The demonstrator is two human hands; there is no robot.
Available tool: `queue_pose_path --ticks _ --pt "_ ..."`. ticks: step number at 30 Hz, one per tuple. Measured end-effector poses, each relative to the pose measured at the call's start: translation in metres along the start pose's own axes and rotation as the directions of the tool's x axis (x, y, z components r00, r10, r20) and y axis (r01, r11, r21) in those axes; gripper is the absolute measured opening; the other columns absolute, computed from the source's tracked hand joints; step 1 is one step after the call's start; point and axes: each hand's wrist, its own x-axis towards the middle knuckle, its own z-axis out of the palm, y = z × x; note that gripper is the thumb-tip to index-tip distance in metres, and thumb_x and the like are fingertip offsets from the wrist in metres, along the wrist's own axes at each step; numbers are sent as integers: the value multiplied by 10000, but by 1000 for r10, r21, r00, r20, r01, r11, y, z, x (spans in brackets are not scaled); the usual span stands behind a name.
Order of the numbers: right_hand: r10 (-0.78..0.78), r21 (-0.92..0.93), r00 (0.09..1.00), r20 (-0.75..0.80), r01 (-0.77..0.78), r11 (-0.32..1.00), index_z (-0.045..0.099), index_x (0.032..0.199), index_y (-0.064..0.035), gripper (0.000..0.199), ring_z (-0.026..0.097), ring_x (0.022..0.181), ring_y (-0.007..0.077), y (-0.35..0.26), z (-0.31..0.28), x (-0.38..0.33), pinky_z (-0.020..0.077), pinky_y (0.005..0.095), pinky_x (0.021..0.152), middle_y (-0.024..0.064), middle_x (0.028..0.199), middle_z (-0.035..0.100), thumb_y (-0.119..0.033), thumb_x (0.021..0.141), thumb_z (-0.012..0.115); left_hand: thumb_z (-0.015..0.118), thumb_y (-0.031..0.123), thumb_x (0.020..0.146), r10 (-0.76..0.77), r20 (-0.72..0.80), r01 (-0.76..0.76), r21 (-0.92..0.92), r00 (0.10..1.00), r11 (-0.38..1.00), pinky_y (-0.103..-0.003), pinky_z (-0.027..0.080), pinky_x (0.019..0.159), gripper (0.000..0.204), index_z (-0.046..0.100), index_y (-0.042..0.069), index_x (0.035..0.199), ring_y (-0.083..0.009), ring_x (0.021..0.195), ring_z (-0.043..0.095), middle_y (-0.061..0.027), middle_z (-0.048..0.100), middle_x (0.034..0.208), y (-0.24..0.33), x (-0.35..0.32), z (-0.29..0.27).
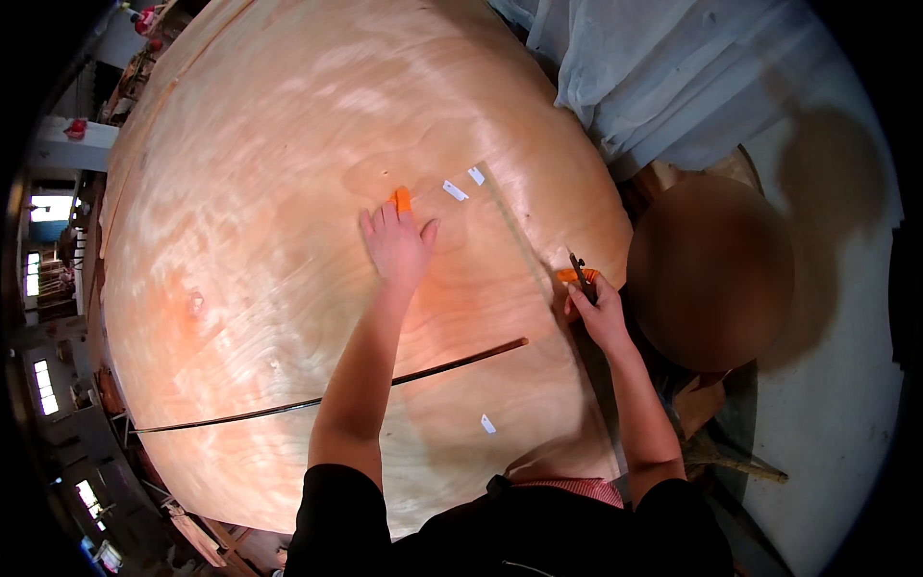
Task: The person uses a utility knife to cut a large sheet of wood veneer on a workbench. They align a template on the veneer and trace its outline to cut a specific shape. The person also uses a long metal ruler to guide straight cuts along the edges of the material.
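L hand (pixel 399 248) on wd sheet (pixel 288 240) nr illegible wht labels (pixel 455 190).

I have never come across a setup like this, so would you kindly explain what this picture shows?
Gladly. There is no machine here: a person works with two bare hands, and a wide fisheye camera on their head looks down, which is why straight edges bend. Picture left is the person's left.

A large, pale wooden sheet fills most of the view. On it lie a long, thin dark rod and three small white tags.

The left hand rests spread on the sheet, holding nothing; the right hand grips a small dark tool near the sheet's right edge.
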Motion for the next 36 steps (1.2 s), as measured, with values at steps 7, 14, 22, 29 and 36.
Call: queue_pose_path --ticks 7,14,22,29,36 --pt "1 48 1000 26 -2 999 517 947 -7 130 488 553 59 -2 1 -15 387 196 551 5 607 528 -50 832 474 687 306 624 11 307 22 -102 952 995 -384 334 836 424 568 43 935 -243 913 474 -103 507 961 -18 16 -19" --pt "-18 -13 1000 -18 18 1000 526 957 -3 146 515 595 70 -1 -6 -23 398 206 590 13 625 543 -44 830 467 641 372 679 -186 149 171 108 971 979 -397 319 879 436 564 56 969 -221 917 485 -98 499 989 -36 -9 -7" --pt "-19 -22 1000 5 19 1000 530 952 0 154 529 613 76 1 -6 -29 406 215 614 23 630 558 -58 830 456 639 315 691 -52 215 38 69 975 997 -448 250 956 336 585 94 938 -202 892 488 -41 502 889 -49 -4 -28" --pt "-31 46 997 -67 34 998 528 946 5 165 519 617 71 -1 -7 -30 399 210 627 18 624 552 -106 838 470 623 144 679 197 -95 -211 -174 976 962 -482 305 908 113 560 76 744 -239 948 482 -62 517 989 -33 -36 -79" --pt "66 217 989 -130 -37 976 474 1036 -42 243 280 472 2 -16 7 -44 224 157 438 -1 732 601 -196 849 496 647 181 665 226 150 -156 -379 963 912 -449 314 896 330 547 13 930 -310 997 433 -140 456 1116 -1 -121 -88"
